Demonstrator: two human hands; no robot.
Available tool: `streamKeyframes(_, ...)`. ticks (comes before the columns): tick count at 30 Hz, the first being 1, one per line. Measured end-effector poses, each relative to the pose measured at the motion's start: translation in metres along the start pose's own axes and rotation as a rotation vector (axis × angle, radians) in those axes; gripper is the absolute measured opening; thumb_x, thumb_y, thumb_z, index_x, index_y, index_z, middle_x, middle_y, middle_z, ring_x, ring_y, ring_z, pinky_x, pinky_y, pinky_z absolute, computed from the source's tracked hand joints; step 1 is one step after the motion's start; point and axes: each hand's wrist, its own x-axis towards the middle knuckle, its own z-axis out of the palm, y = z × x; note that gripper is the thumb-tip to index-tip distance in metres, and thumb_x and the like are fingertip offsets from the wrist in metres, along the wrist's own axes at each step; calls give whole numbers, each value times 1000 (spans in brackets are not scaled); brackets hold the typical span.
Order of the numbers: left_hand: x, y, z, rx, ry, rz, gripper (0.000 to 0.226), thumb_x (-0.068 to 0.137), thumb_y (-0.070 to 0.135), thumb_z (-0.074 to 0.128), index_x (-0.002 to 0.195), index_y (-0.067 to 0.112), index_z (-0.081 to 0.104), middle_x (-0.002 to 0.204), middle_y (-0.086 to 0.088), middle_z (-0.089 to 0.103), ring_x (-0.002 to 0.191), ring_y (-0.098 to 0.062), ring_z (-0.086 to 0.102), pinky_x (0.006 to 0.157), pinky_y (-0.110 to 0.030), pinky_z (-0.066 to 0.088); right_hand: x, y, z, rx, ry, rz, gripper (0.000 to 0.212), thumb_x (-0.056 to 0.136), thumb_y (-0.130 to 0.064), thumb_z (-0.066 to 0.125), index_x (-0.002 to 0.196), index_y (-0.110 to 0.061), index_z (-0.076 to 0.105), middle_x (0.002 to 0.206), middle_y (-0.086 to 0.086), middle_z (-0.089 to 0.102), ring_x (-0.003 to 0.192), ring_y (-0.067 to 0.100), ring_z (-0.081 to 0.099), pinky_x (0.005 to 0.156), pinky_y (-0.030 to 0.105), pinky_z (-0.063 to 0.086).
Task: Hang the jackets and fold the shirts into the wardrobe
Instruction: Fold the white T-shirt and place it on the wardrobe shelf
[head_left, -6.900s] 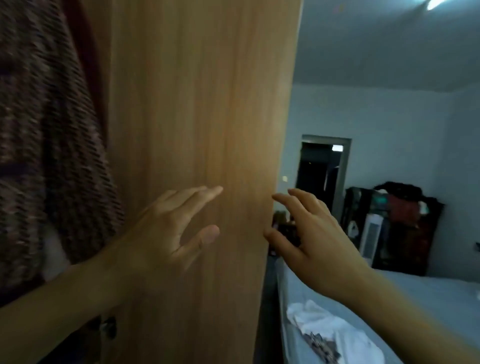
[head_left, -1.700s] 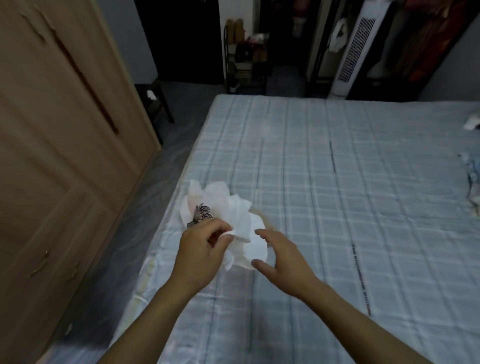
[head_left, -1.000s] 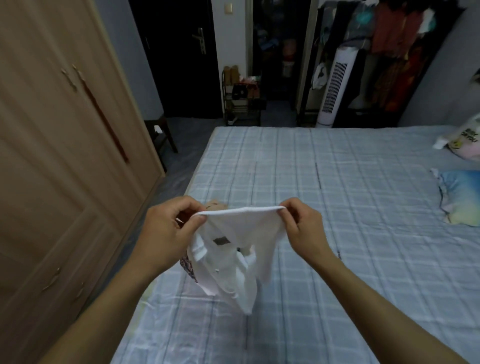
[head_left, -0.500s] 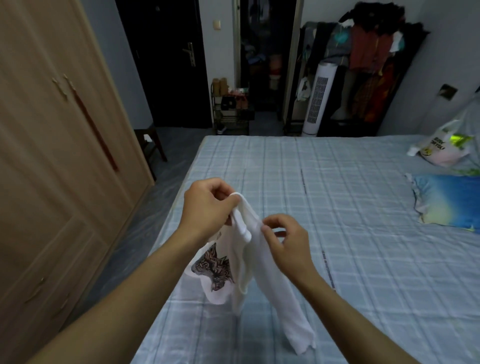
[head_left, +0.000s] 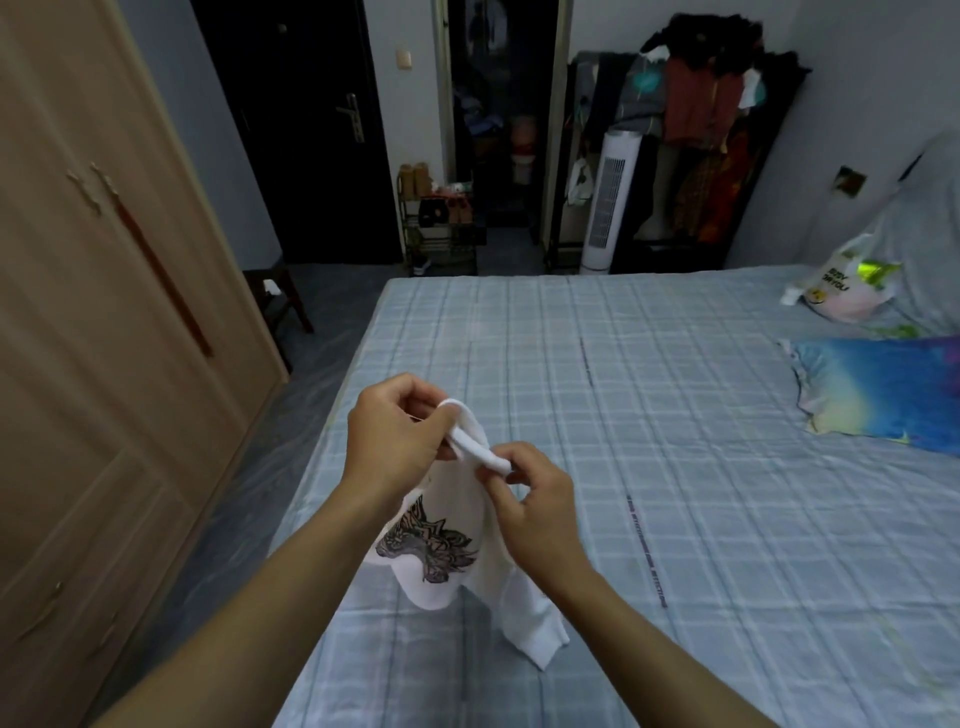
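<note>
From the head camera, both hands are raised over the near left part of the bed (head_left: 675, 415), holding a white shirt (head_left: 457, 525) between them. The left hand (head_left: 392, 441) has its fingers (head_left: 415, 402) curled closed around the upper edge of the shirt, gripping a rolled band of fabric, and the right hand (head_left: 535, 499) pinches the same band just beside it, thumb and forefinger closed on the cloth. The shirt hangs down from the two hands, bunched and twisted, with a dark printed graphic (head_left: 431, 545) facing the camera below the left wrist and a sleeve or side panel trailing lower toward the bedspread; whether its lowest tip touches the bed I cannot tell. The bed is covered in a pale blue checked sheet. At its right side lie a blue and yellow pillow (head_left: 883, 389) and, farther back, a plastic bag (head_left: 836, 291). To the left stands the wooden wardrobe (head_left: 104, 338), its doors closed, with a strip of floor between it and the bed. Along the far wall are a dark door (head_left: 311, 130), a small shoe rack (head_left: 441, 218), a white tower fan (head_left: 608, 202) and a rack heaped with clothes (head_left: 701, 104)
</note>
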Motion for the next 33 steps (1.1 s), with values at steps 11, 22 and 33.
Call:
streamKeyframes(11, -10, 8, -34, 429, -370, 472, 29, 79, 41, 74, 104, 26, 72, 108, 15, 69, 108, -4, 62, 91, -22, 49, 10, -30, -5, 11, -125, -95, 11, 92, -13, 67, 82, -17, 69, 69, -3, 65, 62, 18, 60, 57, 39, 48)
streamKeyframes(22, 3, 28, -11, 521, -678, 639, 10, 86, 31, 74, 92, 23, 71, 86, 12, 69, 88, -11, 65, 78, -22, 49, 1, -42, -37, 115, -79, -20, 9, 87, -14, 73, 79, -10, 74, 60, -5, 63, 54, 6, 53, 54, 19, 42)
streamKeyframes(33, 6, 27, -4, 471, -457, 745, 10, 95, 26, 60, 90, 18, 61, 86, 8, 60, 84, -14, 60, 75, -23, 45, -26, 11, -40, -35, -143, 143, 21, 80, -13, 77, 98, -23, 72, 90, -15, 73, 89, 5, 68, 78, 17, 51)
